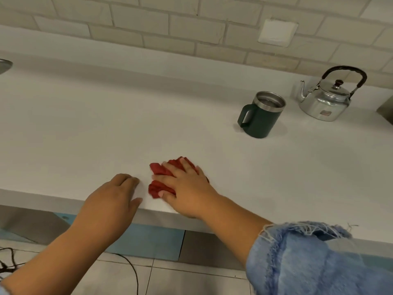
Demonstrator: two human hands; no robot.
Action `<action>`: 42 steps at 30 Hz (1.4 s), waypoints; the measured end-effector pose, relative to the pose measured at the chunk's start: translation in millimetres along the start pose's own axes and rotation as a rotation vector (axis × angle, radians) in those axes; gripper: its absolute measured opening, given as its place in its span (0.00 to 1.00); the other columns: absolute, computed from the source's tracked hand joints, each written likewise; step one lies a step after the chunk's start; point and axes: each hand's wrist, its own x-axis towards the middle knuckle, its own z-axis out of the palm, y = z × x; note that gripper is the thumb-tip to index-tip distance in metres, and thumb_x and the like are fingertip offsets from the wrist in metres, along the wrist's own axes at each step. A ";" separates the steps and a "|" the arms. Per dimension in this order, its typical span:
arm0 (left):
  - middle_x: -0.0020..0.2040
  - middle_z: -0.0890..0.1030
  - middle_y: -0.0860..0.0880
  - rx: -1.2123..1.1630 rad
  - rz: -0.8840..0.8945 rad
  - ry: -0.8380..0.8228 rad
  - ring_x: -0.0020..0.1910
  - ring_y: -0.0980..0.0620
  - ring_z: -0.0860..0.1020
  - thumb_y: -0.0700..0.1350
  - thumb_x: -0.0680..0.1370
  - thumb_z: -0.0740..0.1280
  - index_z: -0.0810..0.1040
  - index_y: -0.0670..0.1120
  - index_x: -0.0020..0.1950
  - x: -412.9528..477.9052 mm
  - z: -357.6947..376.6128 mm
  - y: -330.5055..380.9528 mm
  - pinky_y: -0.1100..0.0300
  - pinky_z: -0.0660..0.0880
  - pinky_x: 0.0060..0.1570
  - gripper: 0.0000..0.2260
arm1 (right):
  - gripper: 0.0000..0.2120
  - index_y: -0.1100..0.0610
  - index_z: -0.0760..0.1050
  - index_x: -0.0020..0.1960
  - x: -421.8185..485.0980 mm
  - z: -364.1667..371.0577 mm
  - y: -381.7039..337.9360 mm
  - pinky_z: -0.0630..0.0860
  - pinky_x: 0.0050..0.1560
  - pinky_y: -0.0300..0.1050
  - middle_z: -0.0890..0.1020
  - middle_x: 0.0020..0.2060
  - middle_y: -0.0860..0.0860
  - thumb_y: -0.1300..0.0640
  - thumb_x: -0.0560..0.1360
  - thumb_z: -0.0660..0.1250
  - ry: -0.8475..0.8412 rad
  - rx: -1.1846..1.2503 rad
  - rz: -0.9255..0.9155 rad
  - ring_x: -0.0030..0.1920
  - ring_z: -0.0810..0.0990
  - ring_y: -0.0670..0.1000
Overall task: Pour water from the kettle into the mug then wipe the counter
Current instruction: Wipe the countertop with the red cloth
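Note:
A silver kettle (pixel 325 101) with a dark arched handle stands at the back right of the white counter (pixel 127 128). To its left is a dark green mug (pixel 260 116), steel-lined, with its handle pointing left. Near the counter's front edge my right hand (pixel 187 186) presses down on a crumpled red cloth (pixel 159 184), fingers spread over it. My left hand (pixel 114 201) rests just left of the cloth at the counter's edge, fingers together, holding nothing.
A pale brick wall (pixel 191 28) with a white socket plate (pixel 276 33) backs the counter. A metal rim (pixel 4 64) shows at the far left, a grey object (pixel 387 109) at the far right. Below the counter lie blue cabinet fronts, floor tiles and a dark cable (pixel 131 271).

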 end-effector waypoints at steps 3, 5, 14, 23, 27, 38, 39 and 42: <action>0.55 0.82 0.43 0.027 0.015 0.024 0.44 0.40 0.81 0.44 0.71 0.73 0.80 0.42 0.58 5.1 -3.1 -0.6 0.54 0.75 0.37 0.16 | 0.22 0.36 0.60 0.72 -31.4 -1.1 12.7 0.42 0.73 0.60 0.53 0.77 0.41 0.43 0.78 0.55 0.039 0.028 -0.031 0.77 0.44 0.51; 0.58 0.80 0.46 -0.016 -0.015 0.057 0.50 0.41 0.79 0.46 0.73 0.70 0.79 0.45 0.61 10.7 -3.6 0.9 0.53 0.76 0.41 0.16 | 0.22 0.36 0.60 0.72 -57.4 -3.4 33.2 0.43 0.74 0.57 0.53 0.77 0.40 0.43 0.79 0.55 0.043 0.042 0.023 0.77 0.44 0.49; 0.64 0.75 0.52 -0.171 0.033 0.004 0.63 0.48 0.72 0.51 0.76 0.65 0.76 0.51 0.64 24.7 7.3 40.7 0.54 0.73 0.57 0.16 | 0.20 0.41 0.67 0.70 -174.1 -30.3 145.9 0.54 0.74 0.54 0.61 0.75 0.42 0.49 0.79 0.61 0.176 0.146 0.436 0.76 0.54 0.47; 0.64 0.76 0.52 -0.216 0.114 0.011 0.62 0.48 0.74 0.51 0.76 0.66 0.77 0.50 0.63 31.4 7.9 73.4 0.56 0.71 0.59 0.16 | 0.10 0.45 0.76 0.57 -200.5 -105.2 186.7 0.77 0.49 0.43 0.83 0.51 0.45 0.56 0.79 0.61 0.723 1.121 0.602 0.48 0.82 0.43; 0.64 0.77 0.50 -0.217 0.125 0.006 0.61 0.48 0.75 0.50 0.76 0.66 0.77 0.50 0.63 31.5 8.8 84.7 0.56 0.70 0.58 0.15 | 0.19 0.45 0.67 0.67 -211.1 -94.6 216.4 0.68 0.61 0.46 0.73 0.65 0.50 0.58 0.78 0.62 0.703 0.744 0.750 0.63 0.73 0.52; 0.65 0.75 0.52 -0.216 0.101 -0.022 0.64 0.50 0.73 0.51 0.77 0.64 0.75 0.52 0.65 26.0 11.2 110.5 0.58 0.69 0.61 0.16 | 0.30 0.26 0.43 0.70 -133.2 -38.4 178.1 0.44 0.72 0.66 0.47 0.78 0.44 0.25 0.69 0.46 0.069 -0.085 0.371 0.76 0.44 0.58; 0.65 0.75 0.52 -0.215 0.097 -0.022 0.64 0.50 0.73 0.51 0.77 0.64 0.75 0.52 0.64 26.1 11.3 113.6 0.58 0.69 0.61 0.16 | 0.30 0.26 0.44 0.70 -119.7 -33.5 161.7 0.44 0.71 0.67 0.47 0.78 0.45 0.25 0.69 0.46 0.057 -0.094 0.316 0.76 0.44 0.59; 0.64 0.76 0.51 -0.214 0.094 -0.010 0.62 0.49 0.74 0.50 0.77 0.66 0.76 0.51 0.63 26.2 11.7 123.2 0.57 0.70 0.60 0.15 | 0.26 0.30 0.50 0.71 -94.3 -17.1 118.6 0.43 0.70 0.69 0.49 0.78 0.45 0.31 0.74 0.49 0.034 -0.104 0.142 0.76 0.45 0.59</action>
